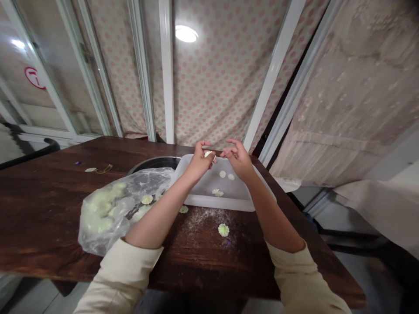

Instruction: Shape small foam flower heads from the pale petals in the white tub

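Observation:
My left hand (pixel 202 160) is above the left part of a white plastic tray (pixel 212 202), its thumb and fingers closed on a small pale flower-shaped dough piece (pixel 208 154). Across from it, my right hand (pixel 238 158) hovers over the tray with its fingers bent and apart; I see nothing in them. Inside the tray lie several whitish scalloped pieces (pixel 222 174), some near the front wall. On the table in front of the tray is a single pale green flower-shaped piece (pixel 224 230), with white powder (pixel 204 220) scattered around it.
A clear plastic bag (pixel 108 213) with pale green lumps lies left of the tray, scalloped pieces (pixel 147 199) by its opening. Behind it is a round dark pan (pixel 157 162). The brown wooden table (pixel 42 205) backs onto curtained glass panels (pixel 216 87).

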`<state>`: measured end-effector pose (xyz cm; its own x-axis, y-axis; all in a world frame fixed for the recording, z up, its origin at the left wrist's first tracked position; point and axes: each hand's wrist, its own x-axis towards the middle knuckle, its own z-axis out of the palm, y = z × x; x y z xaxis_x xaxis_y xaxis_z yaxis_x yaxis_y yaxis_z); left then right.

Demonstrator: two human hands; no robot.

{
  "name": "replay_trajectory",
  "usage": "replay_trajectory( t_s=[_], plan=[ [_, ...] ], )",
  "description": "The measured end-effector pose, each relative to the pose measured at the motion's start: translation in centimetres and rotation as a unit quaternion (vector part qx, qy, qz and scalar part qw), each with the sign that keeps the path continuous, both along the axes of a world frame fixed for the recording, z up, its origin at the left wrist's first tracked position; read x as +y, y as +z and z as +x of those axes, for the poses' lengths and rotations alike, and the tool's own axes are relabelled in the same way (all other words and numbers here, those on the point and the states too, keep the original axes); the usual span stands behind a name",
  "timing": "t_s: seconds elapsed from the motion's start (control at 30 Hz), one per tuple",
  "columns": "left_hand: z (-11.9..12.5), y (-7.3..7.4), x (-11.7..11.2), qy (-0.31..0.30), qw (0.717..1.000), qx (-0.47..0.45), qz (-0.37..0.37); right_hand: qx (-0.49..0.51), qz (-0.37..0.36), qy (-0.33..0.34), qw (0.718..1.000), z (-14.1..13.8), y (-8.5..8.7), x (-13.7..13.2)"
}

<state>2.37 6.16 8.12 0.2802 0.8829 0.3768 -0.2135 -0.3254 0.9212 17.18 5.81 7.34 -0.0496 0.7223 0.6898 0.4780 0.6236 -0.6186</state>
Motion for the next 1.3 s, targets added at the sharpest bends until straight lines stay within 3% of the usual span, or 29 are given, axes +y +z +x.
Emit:
replay_trajectory(
  t_s=[0.07, 0.13, 0.3, 0.47, 0.57, 0.7, 0.9, 1.1, 1.17, 1.3],
  plan=[
    [0.2, -0.2, 0.1, -0.011, 1.000, 0.002, 0.022, 0.036, -0.025, 0.085, 0.995, -0.9, 0.1, -0.3],
    [0.3, -0.5, 0.2, -0.028, 0.998, 0.008, 0.056, 0.063, -0.048, 0.125, 0.989, -1.4, 0.2, -0.4],
    [0.1, -0.6, -0.2, -0.046, 0.987, 0.059, 0.142, 0.080, -0.099, 0.159, 0.979, -1.0, 0.5, -1.0],
    [-0.2, -0.2, -0.9, -0.034, 0.977, 0.112, 0.178, 0.047, -0.073, 0.177, 0.980, -0.7, 0.7, -1.1],
    [0.0, -0.3, -1.0, -0.073, 0.979, 0.107, 0.157, 0.024, -0.024, 0.137, 0.990, -0.5, 0.6, -0.8],
    [0.8, -0.6, -0.8, -0.111, 0.991, 0.055, 0.058, -0.029, 0.026, 0.045, 0.998, -0.2, 0.6, -0.7],
    [1.1, -0.7, -0.2, -0.083, 0.993, 0.081, -0.002, -0.145, 0.072, -0.118, 0.980, -0.2, 0.5, -1.0],
    [0.5, -0.3, -0.4, -0.041, 0.991, 0.126, -0.032, -0.165, 0.034, -0.231, 0.958, 0.6, -0.1, -0.2],
    [0.5, -0.4, -0.3, -0.029, 0.993, 0.108, -0.025, -0.137, 0.016, -0.210, 0.968, 0.9, -0.4, 0.4],
    [0.7, -0.8, 0.2, -0.013, 0.998, 0.060, -0.005, -0.009, -0.047, -0.029, 0.998, 0.4, -1.0, 1.0]
  ],
)
